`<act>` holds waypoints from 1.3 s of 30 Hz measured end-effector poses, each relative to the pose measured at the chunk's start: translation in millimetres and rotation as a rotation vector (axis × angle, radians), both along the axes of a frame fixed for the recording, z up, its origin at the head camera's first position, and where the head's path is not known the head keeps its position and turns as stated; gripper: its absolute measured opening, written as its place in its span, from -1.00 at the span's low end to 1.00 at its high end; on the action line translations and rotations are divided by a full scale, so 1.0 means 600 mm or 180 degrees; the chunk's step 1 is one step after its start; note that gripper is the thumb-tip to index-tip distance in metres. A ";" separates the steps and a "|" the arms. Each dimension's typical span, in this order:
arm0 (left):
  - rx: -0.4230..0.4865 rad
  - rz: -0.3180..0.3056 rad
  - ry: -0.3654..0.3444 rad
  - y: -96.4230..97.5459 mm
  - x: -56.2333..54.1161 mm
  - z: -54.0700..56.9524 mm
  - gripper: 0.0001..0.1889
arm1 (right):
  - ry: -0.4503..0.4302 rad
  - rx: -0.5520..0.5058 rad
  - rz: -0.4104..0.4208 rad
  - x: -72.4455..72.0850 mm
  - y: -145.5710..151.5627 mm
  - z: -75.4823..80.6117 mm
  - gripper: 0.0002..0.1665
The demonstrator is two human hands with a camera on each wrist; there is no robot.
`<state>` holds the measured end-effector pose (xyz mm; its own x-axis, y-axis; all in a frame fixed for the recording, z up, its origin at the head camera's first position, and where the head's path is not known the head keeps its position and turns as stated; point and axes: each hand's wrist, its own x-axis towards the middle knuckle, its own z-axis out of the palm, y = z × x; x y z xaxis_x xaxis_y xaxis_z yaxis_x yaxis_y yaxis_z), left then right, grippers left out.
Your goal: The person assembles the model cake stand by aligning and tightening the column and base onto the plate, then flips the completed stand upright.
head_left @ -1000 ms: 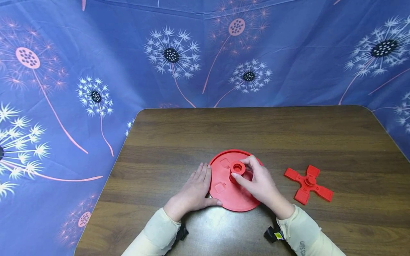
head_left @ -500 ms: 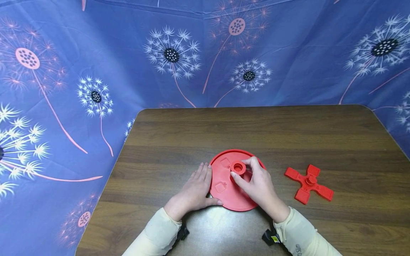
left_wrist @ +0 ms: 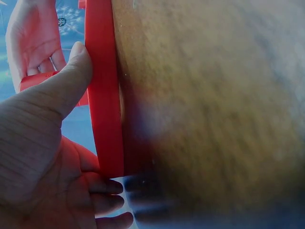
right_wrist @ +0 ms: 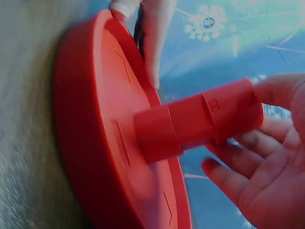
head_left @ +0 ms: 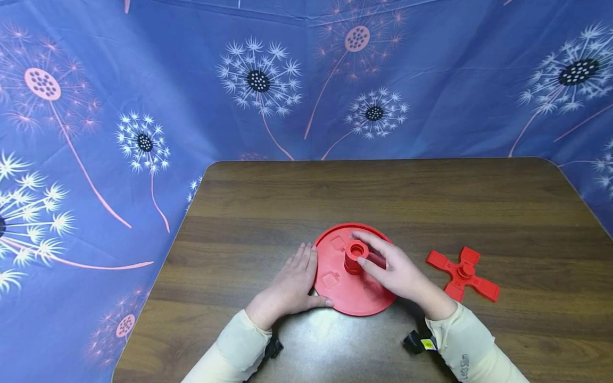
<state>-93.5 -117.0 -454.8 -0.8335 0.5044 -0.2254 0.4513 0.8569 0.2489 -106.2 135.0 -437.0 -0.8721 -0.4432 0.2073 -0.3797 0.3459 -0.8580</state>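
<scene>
A round red disc (head_left: 335, 292) with a raised rim lies on the table, in front of the person. From its middle stands a hollow red post (head_left: 352, 264), ringed at the top and stepped along its side in the right wrist view. The right hand (head_left: 399, 268) holds this post near its top, thumb on the near side and index finger reaching round behind. The left hand (head_left: 289, 284) lies along the disc's left rim with straight fingers and the thumb spread on the near edge. The left wrist view shows that thumb (left_wrist: 78, 64) against the rim.
A red four-armed cross piece (head_left: 465, 271) with a round hub lies to the right of the disc, its near arm close to the right sleeve (head_left: 464, 335). Behind the brown wooden table (head_left: 268, 202) hangs a blue cloth (head_left: 191, 64) with dandelion prints.
The right hand turned slightly and drew left, then swung back; now its wrist is farther right and its index finger reaches farther round the post. The left hand has stayed on the rim.
</scene>
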 end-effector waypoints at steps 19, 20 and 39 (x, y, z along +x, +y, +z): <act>0.0012 -0.0037 0.0024 0.003 0.003 0.003 0.24 | 0.0451 0.0141 -0.0642 0.018 -0.015 -0.011 -0.50; 0.0013 -0.0042 0.0038 0.004 0.003 0.003 0.23 | 0.0504 0.0180 -0.0685 0.020 -0.017 -0.012 -0.50; 0.0067 -0.0045 0.0092 0.007 0.005 0.001 0.21 | 0.0430 0.0361 -0.0678 0.024 -0.012 -0.003 -0.40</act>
<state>-90.4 -112.7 -454.5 -0.8323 0.5206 -0.1904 0.4706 0.8451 0.2536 -91.6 127.7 -438.9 -0.9160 -0.2798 0.2876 -0.3965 0.5212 -0.7557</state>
